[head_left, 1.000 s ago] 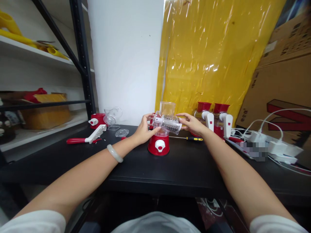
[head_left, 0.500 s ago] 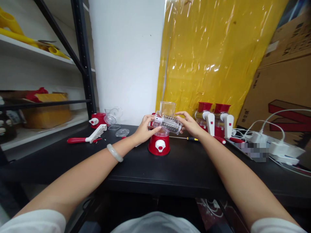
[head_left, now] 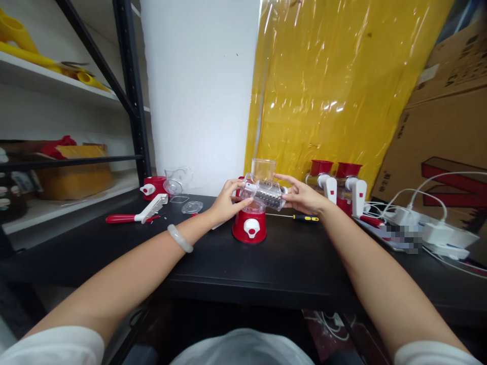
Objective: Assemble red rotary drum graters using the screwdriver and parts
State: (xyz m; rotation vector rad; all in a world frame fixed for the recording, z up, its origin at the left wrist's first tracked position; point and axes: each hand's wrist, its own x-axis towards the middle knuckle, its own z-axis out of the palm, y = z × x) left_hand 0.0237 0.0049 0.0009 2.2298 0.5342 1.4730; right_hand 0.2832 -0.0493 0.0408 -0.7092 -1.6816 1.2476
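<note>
A rotary drum grater with a red base (head_left: 239, 232) stands upright on the black table in front of me. My left hand (head_left: 228, 203) grips the left end of its clear plastic housing (head_left: 263, 168), thumb in front and fingers behind. Inside the housing's tilted barrel sits a metal grating drum (head_left: 270, 196). At the barrel's right opening, my right hand (head_left: 302, 196) pinches the white end of the drum between thumb and fingers. A white knob (head_left: 251, 228) shows on the front of the base.
A yellow-black screwdriver (head_left: 305, 218) lies to the right. Two assembled graters (head_left: 349, 170) stand behind it, near white chargers and cables (head_left: 437, 230). On the left are a red-handled crank (head_left: 122, 218), a clear lid (head_left: 192, 207) and another red base (head_left: 155, 186).
My right hand has turned and shifted slightly right, with its fingers now at the drum's white end. The drum appears rotated. My left hand keeps its hold.
</note>
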